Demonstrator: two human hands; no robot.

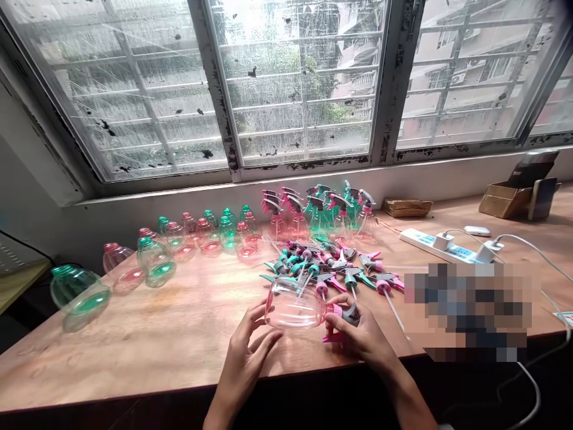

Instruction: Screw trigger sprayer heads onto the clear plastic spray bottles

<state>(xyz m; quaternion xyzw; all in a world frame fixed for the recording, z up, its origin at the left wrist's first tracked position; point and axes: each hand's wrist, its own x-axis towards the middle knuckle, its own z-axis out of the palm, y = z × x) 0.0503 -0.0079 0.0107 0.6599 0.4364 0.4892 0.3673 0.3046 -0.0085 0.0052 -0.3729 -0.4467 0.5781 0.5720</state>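
Observation:
A clear pink spray bottle [295, 307] lies on its side in the air above the front of the table, its base to the left. My left hand [250, 340] is curved around the base end, fingers against it and thumb just below. At the neck, my right hand [353, 328] grips the pink collar and grey trigger spray head [350, 314], whose pink trigger points down. Behind the bottle lies a heap of loose pink and green spray heads [313, 263] with thin white dip tubes.
Open pink and green bottles [156, 263] stand at the left on the wooden table [188, 340]. Several bottles with spray heads [317, 218] stand by the window wall. To the right are a power strip [441, 246] with cables, a cardboard box [505, 200] and a blurred patch.

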